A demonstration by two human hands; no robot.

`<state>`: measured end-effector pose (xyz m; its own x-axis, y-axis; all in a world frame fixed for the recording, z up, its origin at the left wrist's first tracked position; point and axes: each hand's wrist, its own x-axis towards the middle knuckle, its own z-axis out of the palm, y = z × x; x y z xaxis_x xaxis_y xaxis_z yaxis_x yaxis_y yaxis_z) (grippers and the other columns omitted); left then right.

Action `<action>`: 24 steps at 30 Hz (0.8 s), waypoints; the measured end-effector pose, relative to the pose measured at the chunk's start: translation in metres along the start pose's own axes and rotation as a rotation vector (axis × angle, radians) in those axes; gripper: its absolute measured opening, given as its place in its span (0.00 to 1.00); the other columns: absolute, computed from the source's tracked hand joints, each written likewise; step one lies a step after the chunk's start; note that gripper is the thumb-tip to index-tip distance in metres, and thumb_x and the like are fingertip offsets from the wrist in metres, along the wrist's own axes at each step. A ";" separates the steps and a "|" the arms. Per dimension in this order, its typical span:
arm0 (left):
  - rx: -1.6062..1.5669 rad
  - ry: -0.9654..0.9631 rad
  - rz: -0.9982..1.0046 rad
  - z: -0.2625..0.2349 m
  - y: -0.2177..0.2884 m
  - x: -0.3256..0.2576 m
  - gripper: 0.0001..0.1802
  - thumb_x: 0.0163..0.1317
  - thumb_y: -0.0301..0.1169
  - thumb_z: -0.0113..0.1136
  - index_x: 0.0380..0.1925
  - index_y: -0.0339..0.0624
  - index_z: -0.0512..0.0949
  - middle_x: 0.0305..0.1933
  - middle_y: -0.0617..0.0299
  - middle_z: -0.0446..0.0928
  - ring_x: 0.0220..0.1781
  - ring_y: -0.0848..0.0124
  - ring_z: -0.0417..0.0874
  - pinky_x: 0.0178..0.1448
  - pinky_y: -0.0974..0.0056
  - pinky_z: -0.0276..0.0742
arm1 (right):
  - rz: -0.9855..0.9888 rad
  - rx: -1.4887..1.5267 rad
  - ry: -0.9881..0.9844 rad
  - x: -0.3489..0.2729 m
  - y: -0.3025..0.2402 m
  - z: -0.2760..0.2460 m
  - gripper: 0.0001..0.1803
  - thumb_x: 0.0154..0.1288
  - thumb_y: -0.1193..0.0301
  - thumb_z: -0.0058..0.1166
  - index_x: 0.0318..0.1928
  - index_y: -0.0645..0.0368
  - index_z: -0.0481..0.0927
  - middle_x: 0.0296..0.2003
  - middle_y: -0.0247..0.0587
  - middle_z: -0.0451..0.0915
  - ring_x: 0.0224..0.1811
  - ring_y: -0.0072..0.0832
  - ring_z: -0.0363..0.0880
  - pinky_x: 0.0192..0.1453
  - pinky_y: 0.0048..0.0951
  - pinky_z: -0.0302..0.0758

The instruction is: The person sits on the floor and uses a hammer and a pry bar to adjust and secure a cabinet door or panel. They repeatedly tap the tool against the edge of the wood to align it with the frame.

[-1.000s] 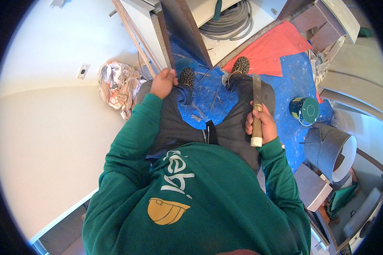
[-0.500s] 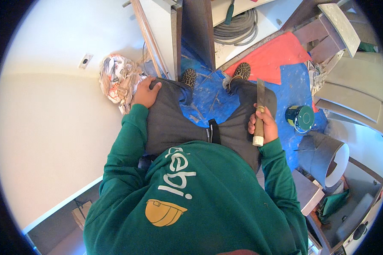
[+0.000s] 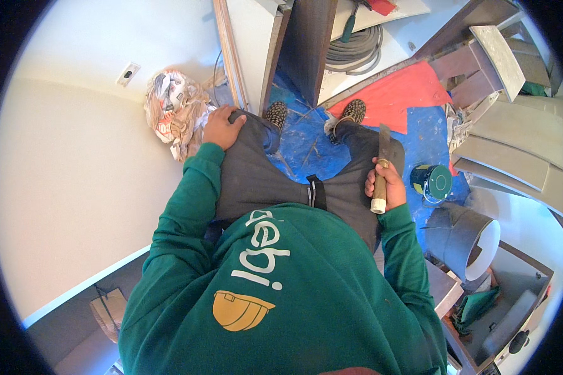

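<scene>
My right hand [image 3: 390, 186] rests on my right thigh, its fingers wrapped round the wooden handle of a chisel [image 3: 379, 195]. The flat metal blade points away from me, past a brass-coloured collar, and the pale butt end faces my body. On my left knee lies my left hand [image 3: 223, 128], holding nothing, its thumb apart from the fingers. Grey trousers [image 3: 256, 172] cover both legs, which are bent and spread. Just beyond the left hand sits a crumpled bundle of paper and plastic bags [image 3: 176, 112].
A blue sheet [image 3: 313, 153] and a red sheet [image 3: 378, 103] cover the floor. To the right stand a green bucket [image 3: 441, 182], a grey cylinder [image 3: 445, 234], loose panels [image 3: 503, 153] and an open box [image 3: 544, 270]. Ahead, a coiled hose [image 3: 360, 55] lies behind a dark upright board [image 3: 305, 50].
The view has turned slightly, so the bucket, cylinder and panels appear further left. Both hands stay in place, the right one still round the chisel.
</scene>
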<state>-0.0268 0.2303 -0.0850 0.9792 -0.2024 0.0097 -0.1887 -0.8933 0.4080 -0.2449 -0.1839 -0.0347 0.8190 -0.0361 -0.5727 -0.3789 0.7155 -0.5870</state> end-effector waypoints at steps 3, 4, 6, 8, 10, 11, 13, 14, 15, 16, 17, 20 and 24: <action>-0.011 0.006 0.009 0.000 0.002 0.000 0.27 0.62 0.51 0.60 0.54 0.47 0.80 0.67 0.49 0.73 0.70 0.49 0.67 0.73 0.50 0.63 | 0.000 -0.006 0.003 0.000 0.000 -0.001 0.14 0.70 0.69 0.50 0.53 0.55 0.69 0.24 0.39 0.73 0.19 0.31 0.73 0.21 0.33 0.71; -0.007 0.006 0.004 -0.001 0.003 0.000 0.27 0.61 0.51 0.60 0.54 0.47 0.80 0.66 0.49 0.73 0.70 0.49 0.67 0.73 0.50 0.63 | 0.002 -0.006 0.006 0.001 0.001 -0.001 0.14 0.70 0.69 0.50 0.53 0.55 0.69 0.24 0.39 0.73 0.19 0.31 0.73 0.22 0.33 0.71; -0.016 0.001 -0.007 -0.002 0.005 0.000 0.27 0.61 0.51 0.61 0.54 0.46 0.80 0.66 0.49 0.73 0.70 0.48 0.68 0.73 0.50 0.63 | 0.003 -0.009 0.007 0.001 0.000 -0.001 0.14 0.70 0.69 0.51 0.53 0.55 0.69 0.24 0.40 0.73 0.19 0.31 0.73 0.22 0.33 0.71; -0.038 -0.012 -0.018 -0.006 0.009 -0.001 0.27 0.61 0.50 0.61 0.54 0.46 0.80 0.66 0.48 0.74 0.70 0.48 0.68 0.73 0.50 0.63 | 0.002 -0.011 0.005 0.001 0.000 -0.001 0.14 0.70 0.69 0.51 0.53 0.54 0.69 0.24 0.40 0.73 0.20 0.31 0.73 0.22 0.33 0.71; -0.034 -0.009 -0.022 -0.009 0.012 -0.001 0.26 0.61 0.50 0.61 0.54 0.45 0.80 0.65 0.48 0.74 0.69 0.48 0.68 0.73 0.50 0.64 | 0.007 -0.011 0.008 0.001 0.000 -0.001 0.14 0.70 0.69 0.51 0.53 0.54 0.69 0.24 0.40 0.73 0.20 0.31 0.73 0.22 0.33 0.71; -0.031 -0.008 -0.024 -0.010 0.012 -0.002 0.26 0.61 0.49 0.62 0.53 0.45 0.81 0.65 0.48 0.74 0.69 0.47 0.69 0.73 0.50 0.64 | 0.011 -0.011 0.009 0.002 0.001 -0.001 0.14 0.70 0.68 0.51 0.53 0.54 0.69 0.24 0.40 0.73 0.20 0.31 0.73 0.22 0.33 0.71; -0.026 0.000 -0.024 -0.010 0.013 -0.003 0.26 0.61 0.49 0.62 0.53 0.45 0.81 0.65 0.48 0.74 0.69 0.48 0.69 0.73 0.50 0.64 | 0.017 -0.013 0.014 0.002 0.001 0.000 0.14 0.70 0.68 0.51 0.53 0.54 0.69 0.24 0.40 0.73 0.20 0.31 0.73 0.22 0.33 0.71; -0.025 0.004 -0.023 -0.010 0.013 -0.004 0.26 0.61 0.49 0.61 0.53 0.45 0.81 0.64 0.48 0.74 0.69 0.48 0.69 0.73 0.50 0.64 | 0.019 -0.014 0.018 0.001 0.000 0.000 0.14 0.70 0.68 0.51 0.53 0.54 0.69 0.24 0.39 0.73 0.20 0.31 0.73 0.22 0.33 0.71; -0.026 0.001 -0.022 -0.010 0.013 -0.004 0.26 0.61 0.49 0.61 0.53 0.45 0.80 0.65 0.48 0.74 0.69 0.48 0.69 0.73 0.50 0.64 | 0.018 -0.018 0.016 0.001 0.000 0.000 0.14 0.70 0.68 0.51 0.53 0.54 0.69 0.24 0.39 0.73 0.20 0.31 0.73 0.22 0.32 0.71; -0.027 -0.003 -0.021 -0.011 0.013 -0.003 0.26 0.61 0.49 0.61 0.54 0.45 0.80 0.65 0.48 0.74 0.69 0.48 0.69 0.73 0.50 0.64 | 0.017 -0.021 0.015 0.001 0.000 0.000 0.14 0.70 0.68 0.51 0.53 0.54 0.69 0.24 0.39 0.73 0.20 0.31 0.73 0.22 0.32 0.71; -0.028 -0.007 -0.021 -0.011 0.013 -0.003 0.26 0.61 0.49 0.61 0.54 0.45 0.80 0.65 0.48 0.74 0.69 0.48 0.69 0.73 0.50 0.64 | 0.016 -0.024 0.013 0.001 0.000 0.000 0.14 0.70 0.68 0.51 0.53 0.54 0.69 0.25 0.39 0.73 0.20 0.31 0.73 0.22 0.32 0.72; -0.021 0.006 -0.018 -0.008 0.010 -0.003 0.26 0.61 0.49 0.61 0.54 0.45 0.80 0.65 0.49 0.74 0.69 0.48 0.68 0.73 0.50 0.64 | 0.020 -0.027 0.015 0.002 0.001 -0.002 0.14 0.70 0.68 0.51 0.53 0.54 0.69 0.25 0.39 0.73 0.20 0.30 0.73 0.22 0.32 0.72; -0.027 0.003 -0.012 -0.006 0.009 -0.002 0.26 0.61 0.49 0.61 0.54 0.45 0.80 0.66 0.49 0.73 0.69 0.48 0.68 0.73 0.51 0.64 | 0.020 -0.026 0.016 0.002 0.000 -0.002 0.14 0.70 0.68 0.51 0.53 0.54 0.69 0.25 0.39 0.73 0.20 0.30 0.73 0.22 0.32 0.72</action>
<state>-0.0297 0.2249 -0.0762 0.9817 -0.1904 0.0078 -0.1750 -0.8846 0.4323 -0.2442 -0.1849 -0.0368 0.8043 -0.0331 -0.5933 -0.4063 0.6979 -0.5897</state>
